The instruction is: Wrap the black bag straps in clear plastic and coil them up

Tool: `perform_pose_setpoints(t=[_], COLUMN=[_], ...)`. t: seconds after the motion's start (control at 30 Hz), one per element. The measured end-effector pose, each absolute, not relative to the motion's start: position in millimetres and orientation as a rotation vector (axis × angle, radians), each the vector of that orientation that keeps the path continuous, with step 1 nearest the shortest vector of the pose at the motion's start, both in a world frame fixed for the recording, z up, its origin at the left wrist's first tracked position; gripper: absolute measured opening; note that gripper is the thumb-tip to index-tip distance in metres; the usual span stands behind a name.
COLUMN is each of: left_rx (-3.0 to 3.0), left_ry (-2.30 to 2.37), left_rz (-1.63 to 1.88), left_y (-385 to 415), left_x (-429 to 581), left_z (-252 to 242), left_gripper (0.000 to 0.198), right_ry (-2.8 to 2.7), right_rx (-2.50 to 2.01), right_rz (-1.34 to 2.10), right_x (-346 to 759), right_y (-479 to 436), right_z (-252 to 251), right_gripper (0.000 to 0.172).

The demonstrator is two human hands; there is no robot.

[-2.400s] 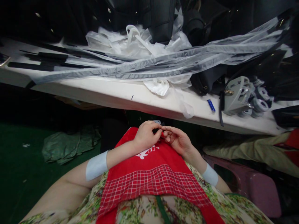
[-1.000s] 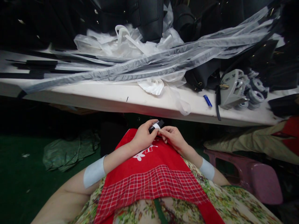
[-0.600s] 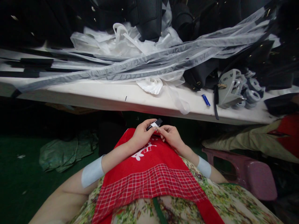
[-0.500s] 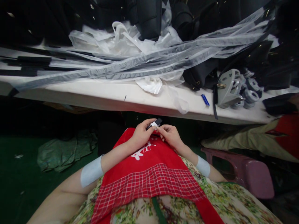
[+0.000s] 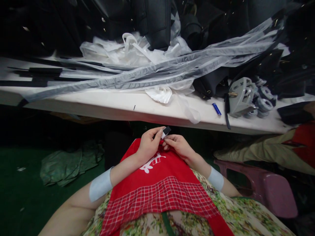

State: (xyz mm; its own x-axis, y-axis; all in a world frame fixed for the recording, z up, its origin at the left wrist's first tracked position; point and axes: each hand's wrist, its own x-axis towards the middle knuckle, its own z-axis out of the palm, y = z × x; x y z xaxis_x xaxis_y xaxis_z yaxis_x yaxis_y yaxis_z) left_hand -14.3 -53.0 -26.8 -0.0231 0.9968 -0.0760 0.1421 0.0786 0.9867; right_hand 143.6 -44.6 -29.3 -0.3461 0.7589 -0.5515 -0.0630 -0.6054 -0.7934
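Above my lap, my left hand (image 5: 149, 144) is closed, thumb against fingers, on a small flat black piece (image 5: 167, 130) with a white patch (image 5: 163, 135) across it. The black end sticks out beyond my fingertips. Close beside it, my right hand (image 5: 180, 145) has its thumb and fingers pinched together just under the white patch. Whatever lies in that pinch is too small or hidden to name. Beneath both hands is a red apron (image 5: 137, 180) with a white print.
On the white table (image 5: 108, 105) lie long plastic-wrapped strips (image 5: 137, 77), crumpled white wrapping (image 5: 113, 52), a blue lighter-like object (image 5: 217, 109) and a grey tape dispenser (image 5: 240, 98) beside tape rolls (image 5: 264, 103). Black bags (image 5: 156, 23) stand behind. A pink stool (image 5: 278, 193) and another person's leg (image 5: 261, 152) are right.
The black piece has turned in my left fingers, and its white patch now faces differently. My right fingertips have shifted slightly lower beside it. The whole view has tilted up a little.
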Motion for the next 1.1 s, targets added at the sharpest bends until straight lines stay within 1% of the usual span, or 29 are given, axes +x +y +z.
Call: perform_pose_setpoints(t=[0.1, 0.2, 0.43, 0.5, 0.6, 0.63, 0.67, 0.77, 0.83, 0.87, 0.93, 1.0, 1.07, 1.1], left_rx=[1.524, 1.622, 1.684, 1.656, 1.495, 1.446, 1.420, 1.424, 1.388, 1.336, 1.161, 0.915, 0.730, 0.704], left_ry=[1.379, 1.344, 1.282, 1.258, 1.267, 1.278, 1.282, 1.269, 1.248, 1.236, 1.203, 1.159, 1.129, 1.127], left_rz=[1.109, 1.130, 1.109, 1.111, 1.153, 1.161, 1.158, 1.095, 1.029, 0.996, 0.932, 0.872, 0.783, 0.742], left_y=[-54, -55, -56, -57, -58, -58, -57, -52, -48, -46, -45, -44, -40, -36], left_x=[-16, -15, -12, -10, -8, -8, -8, -11, -15, -18, -23, -29, -35, -36], left_z=[-17, -10, -12, -14, -15, -14, -14, -13, -14, -14, -17, -21, -29, -34], left_gripper=[0.028, 0.029, 0.027, 0.032, 0.054, 0.055, 0.050, 0.024, 0.016, 0.018, 0.029, 0.037, 0.044, 0.046], right_ry=[-0.916, -0.907, -1.225, -1.299, -1.374, -1.395, -1.407, -1.382, -1.371, -1.393, -1.497, -1.570, -1.550, -1.529], right_rx=[-1.351, -1.354, -1.387, -1.376, -1.358, -1.358, -1.369, -1.427, -1.464, -1.476, -1.509, -1.571, -1.578, -1.541], right_rz=[1.978, 1.903, 1.459, 1.397, 1.354, 1.338, 1.320, 1.305, 1.369, 1.423, 1.465, 1.339, 1.167, 1.162], right_x=[138, 132, 131, 135, 140, 141, 142, 140, 139, 140, 145, 154, 166, 171], right_y=[-44, -44, -35, -34, -36, -36, -37, -40, -41, -42, -41, -39, -34, -32], right_z=[-33, -34, -40, -43, -47, -47, -47, -43, -38, -35, -28, -21, -18, -19], right_gripper=[0.037, 0.040, 0.044, 0.043, 0.041, 0.040, 0.039, 0.038, 0.039, 0.040, 0.041, 0.036, 0.022, 0.030])
